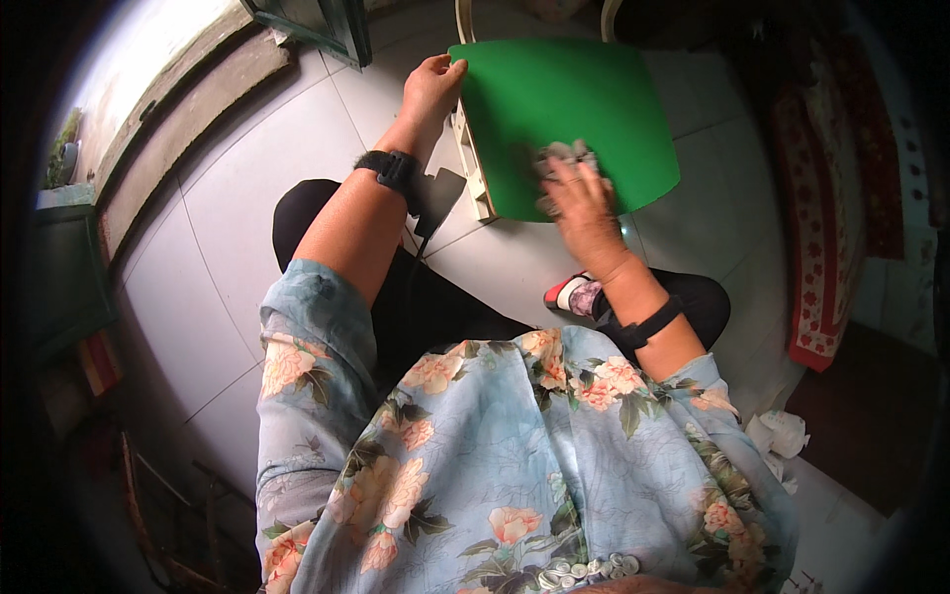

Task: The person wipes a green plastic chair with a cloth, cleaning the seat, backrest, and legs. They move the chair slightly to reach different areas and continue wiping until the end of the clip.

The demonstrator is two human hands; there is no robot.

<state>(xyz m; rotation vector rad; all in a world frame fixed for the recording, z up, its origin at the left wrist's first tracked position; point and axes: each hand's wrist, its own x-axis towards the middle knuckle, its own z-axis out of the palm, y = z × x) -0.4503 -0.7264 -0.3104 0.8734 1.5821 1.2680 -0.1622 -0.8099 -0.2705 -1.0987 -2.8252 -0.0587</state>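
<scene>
A small chair or stool with a flat green seat (571, 104) and a pale wooden frame (469, 160) stands before me on the floor. At the seat's far left corner, my left hand (436, 78) grips the edge, thumb and fingers closed on it. My right hand (582, 197) presses a crumpled greyish cloth (568, 157) onto the near part of the green surface; the cloth is a little blurred and partly hidden under the fingers. Black straps circle both forearms, and a flat device hangs by the left wrist.
Pale floor tiles (312, 126) surround the chair. A dark green door panel (319, 30) and a raised stone sill (200, 104) lie at the upper left. Red-and-white patterned cloth (813, 297) hangs at the right, above a brown mat (865, 416) and white crumpled bags (779, 434).
</scene>
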